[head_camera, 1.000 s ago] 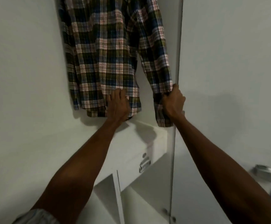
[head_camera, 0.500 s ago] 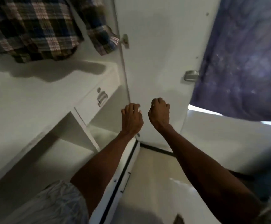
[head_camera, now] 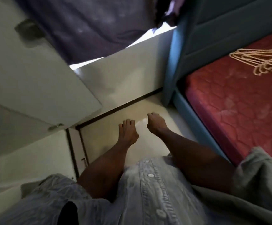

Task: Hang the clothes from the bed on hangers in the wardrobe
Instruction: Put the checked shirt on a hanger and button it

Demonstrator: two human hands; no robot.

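Hangers (head_camera: 257, 61) lie bunched on the red mattress (head_camera: 229, 98); both hands hang loosely curled, empty.

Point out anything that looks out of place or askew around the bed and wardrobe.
Nothing looks damaged or spilled. The hangers lie in a loose bunch on the bare red mattress, hooks fanned out. The wardrobe door stands open. Both the left hand and right hand hold nothing.
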